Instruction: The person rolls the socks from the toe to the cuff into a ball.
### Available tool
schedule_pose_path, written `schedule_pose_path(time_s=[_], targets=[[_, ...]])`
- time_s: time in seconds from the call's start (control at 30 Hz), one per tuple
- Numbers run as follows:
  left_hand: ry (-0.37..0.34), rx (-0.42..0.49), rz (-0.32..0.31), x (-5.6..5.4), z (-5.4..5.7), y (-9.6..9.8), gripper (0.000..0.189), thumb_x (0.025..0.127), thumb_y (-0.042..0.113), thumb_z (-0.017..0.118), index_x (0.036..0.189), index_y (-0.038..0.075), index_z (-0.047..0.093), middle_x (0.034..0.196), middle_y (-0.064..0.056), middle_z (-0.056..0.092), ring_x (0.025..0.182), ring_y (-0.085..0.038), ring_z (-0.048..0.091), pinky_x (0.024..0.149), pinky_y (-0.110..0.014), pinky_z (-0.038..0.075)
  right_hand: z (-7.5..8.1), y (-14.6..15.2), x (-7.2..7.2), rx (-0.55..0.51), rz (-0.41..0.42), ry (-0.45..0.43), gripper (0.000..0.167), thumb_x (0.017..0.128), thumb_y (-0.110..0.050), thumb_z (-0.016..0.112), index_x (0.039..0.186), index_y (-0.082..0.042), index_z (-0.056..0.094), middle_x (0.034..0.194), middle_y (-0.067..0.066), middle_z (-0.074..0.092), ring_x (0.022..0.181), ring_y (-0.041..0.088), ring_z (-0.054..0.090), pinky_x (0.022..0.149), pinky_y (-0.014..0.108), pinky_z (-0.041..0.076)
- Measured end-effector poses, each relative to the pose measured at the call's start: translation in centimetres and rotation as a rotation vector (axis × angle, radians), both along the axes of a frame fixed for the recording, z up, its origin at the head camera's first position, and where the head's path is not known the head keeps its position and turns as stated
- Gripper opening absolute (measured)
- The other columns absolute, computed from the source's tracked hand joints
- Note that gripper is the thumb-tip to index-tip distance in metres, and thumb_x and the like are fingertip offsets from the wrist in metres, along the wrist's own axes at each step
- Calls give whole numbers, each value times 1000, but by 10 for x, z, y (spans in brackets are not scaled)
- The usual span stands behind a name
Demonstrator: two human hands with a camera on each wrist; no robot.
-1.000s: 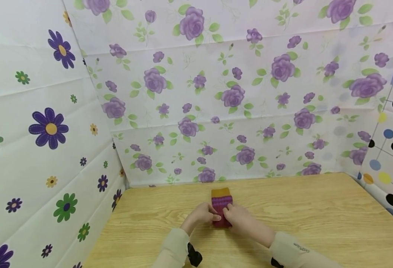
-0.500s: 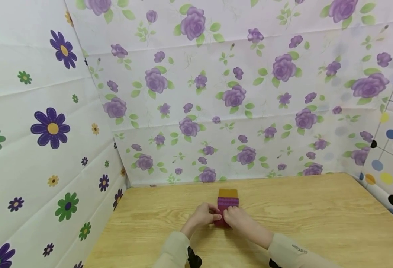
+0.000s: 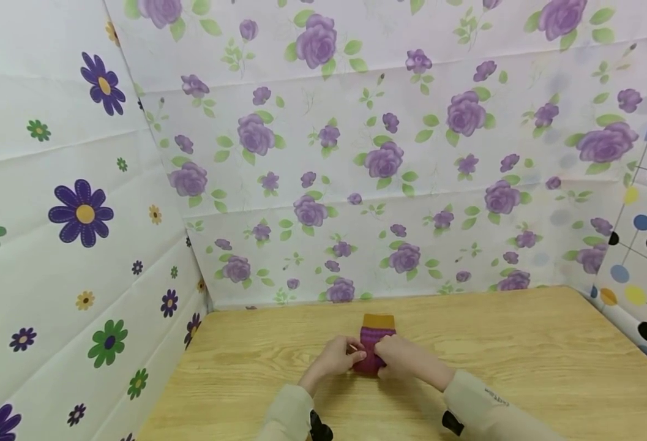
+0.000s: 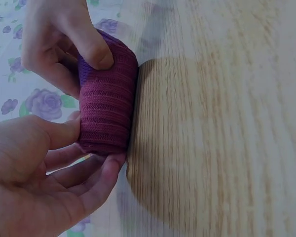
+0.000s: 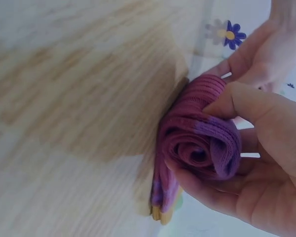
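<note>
A pair of ribbed knit socks [image 3: 377,335], maroon and purple with mustard ends, lies on the wooden table. The near part is coiled into a roll [image 5: 187,148]; its spiral shows in the right wrist view, where the flat mustard tips [image 5: 160,215] stick out beyond. My left hand [image 3: 334,356] holds the roll's left end between thumb and fingers, the fingertips by the tabletop. From the right, my right hand [image 3: 406,358] grips the roll, its thumb pressing on top and its fingers curled about the coiled end. In the left wrist view, ribbing [image 4: 106,113] shows between both hands.
The light wooden table [image 3: 521,343] extends to both sides of the hands. Behind it hangs a white sheet with purple roses [image 3: 312,153]; a daisy-patterned sheet [image 3: 136,233] covers the left side and a dotted one [image 3: 637,257] the right.
The socks have shifted slightly to the right, and their mustard end lies straighter. My right hand has changed its hold on the roll, while my left hand has stayed nearly in place.
</note>
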State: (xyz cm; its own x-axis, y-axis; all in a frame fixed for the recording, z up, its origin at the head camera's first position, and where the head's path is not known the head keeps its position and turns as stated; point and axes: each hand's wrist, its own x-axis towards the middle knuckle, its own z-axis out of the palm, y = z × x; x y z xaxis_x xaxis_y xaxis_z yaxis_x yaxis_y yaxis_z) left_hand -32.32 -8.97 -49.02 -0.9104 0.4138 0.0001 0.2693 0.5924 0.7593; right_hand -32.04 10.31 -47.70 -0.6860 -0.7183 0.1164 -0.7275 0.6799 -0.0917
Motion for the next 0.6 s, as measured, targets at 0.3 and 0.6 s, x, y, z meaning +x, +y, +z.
schedule_pose_path(time_s=[0.3,0.6], targets=[[-72,-20,-66,5,-2,0,17,96,18,61,97,4,71,76,-2,63,61,-7,49,56,-21,40,10,5,1,0,-31,-294,27,80,-17,72,63,-15,50,57,-11,38,51,2,31,50,19,26],[-136,32,-65,3,1,7,18,94,15,62,98,0,72,78,-2,64,62,-8,50,56,-20,40,15,13,-7,-7,-44,-522,35,84,-12,65,57,-19,44,52,-12,34,47,2,28,47,19,22]])
